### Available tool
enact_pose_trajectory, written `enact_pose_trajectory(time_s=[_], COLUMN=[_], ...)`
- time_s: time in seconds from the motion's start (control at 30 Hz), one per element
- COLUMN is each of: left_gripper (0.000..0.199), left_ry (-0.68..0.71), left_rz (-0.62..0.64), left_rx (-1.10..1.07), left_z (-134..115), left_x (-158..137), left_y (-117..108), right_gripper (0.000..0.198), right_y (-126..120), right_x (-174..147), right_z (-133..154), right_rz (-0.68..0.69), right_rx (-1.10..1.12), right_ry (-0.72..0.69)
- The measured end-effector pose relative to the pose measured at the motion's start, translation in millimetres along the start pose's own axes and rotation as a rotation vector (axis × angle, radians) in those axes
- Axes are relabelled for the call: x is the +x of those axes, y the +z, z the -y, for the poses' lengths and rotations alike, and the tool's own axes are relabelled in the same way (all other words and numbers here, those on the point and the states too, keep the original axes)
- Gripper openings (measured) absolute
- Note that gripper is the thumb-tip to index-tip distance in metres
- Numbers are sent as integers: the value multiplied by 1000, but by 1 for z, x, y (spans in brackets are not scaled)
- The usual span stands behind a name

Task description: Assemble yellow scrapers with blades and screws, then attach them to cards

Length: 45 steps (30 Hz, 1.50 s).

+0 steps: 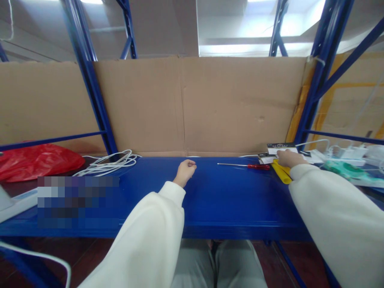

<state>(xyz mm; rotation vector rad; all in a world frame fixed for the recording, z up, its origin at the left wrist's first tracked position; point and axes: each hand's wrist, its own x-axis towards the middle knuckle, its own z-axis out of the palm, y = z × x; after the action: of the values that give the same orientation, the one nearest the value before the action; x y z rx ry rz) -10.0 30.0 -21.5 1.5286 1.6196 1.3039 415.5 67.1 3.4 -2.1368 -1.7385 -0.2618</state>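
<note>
My left hand [185, 172] hovers over the middle of the blue tabletop [228, 200], its fingers curled together with nothing visible in them. At the back right, my right hand [290, 158] has its fingers closed at the front of a small black-and-white box [273, 150]; the far side of this grip is hidden. Just under that hand lies a tool with thick yellow handles [281, 173], whose working end I cannot see. Left of it, a screwdriver [258, 166] with a red handle lies flat, its thin metal shaft pointing left.
A coiled white cable [120, 162] and a red plastic bag [39, 162] lie at the left. White chargers and cables [351, 153] crowd the right end beside a green-and-clear wrapped item [345, 170]. Cardboard [240, 108] walls the back, between blue posts [321, 76].
</note>
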Motion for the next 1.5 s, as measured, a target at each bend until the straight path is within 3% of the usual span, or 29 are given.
enact_pose_trajectory(time_s=[0.13, 0.27, 0.33, 0.47, 0.53, 0.67, 0.8, 0.93, 1.03, 1.33, 1.5], left_gripper=[16, 16, 18, 18, 19, 33, 51, 56, 60, 66, 63], left_ry=[29, 59, 72, 140, 211, 228, 117, -80, -205, -289, -152], left_rz=[23, 60, 70, 63, 29, -155, -332, -411, -437, -484, -460], left_rx=[89, 107, 120, 247, 372, 717, 1023, 1106, 1083, 902, 946], left_z=[0, 0, 0, 2, 1, -1, 11, 33, 46, 57, 50], left_x=[1, 0, 0, -1, -3, -6, -3, 3, 3, 6, 10], left_y=[-1, -2, -2, -2, -4, -19, -59, -106, -130, -144, -134], right_gripper=[46, 45, 45, 45, 43, 37, 36, 37, 38, 39, 38], right_y=[-17, -28, -25, 1, 16, 31, 33, 36, 37, 38, 38], right_x=[-5, -10, -16, -36, -43, -44, -37, -35, -34, -33, -34], right_z=[24, 47, 59, 79, 82, 73, 64, 64, 64, 63, 64], right_rz=[84, 5, -120, -574, -654, -683, -704, -677, -661, -653, -647], right_rx=[-168, -182, -113, 117, 212, 312, 375, 417, 426, 463, 493], right_ry=[129, 184, 164, -21, -131, -243, -237, -243, -231, -205, -199])
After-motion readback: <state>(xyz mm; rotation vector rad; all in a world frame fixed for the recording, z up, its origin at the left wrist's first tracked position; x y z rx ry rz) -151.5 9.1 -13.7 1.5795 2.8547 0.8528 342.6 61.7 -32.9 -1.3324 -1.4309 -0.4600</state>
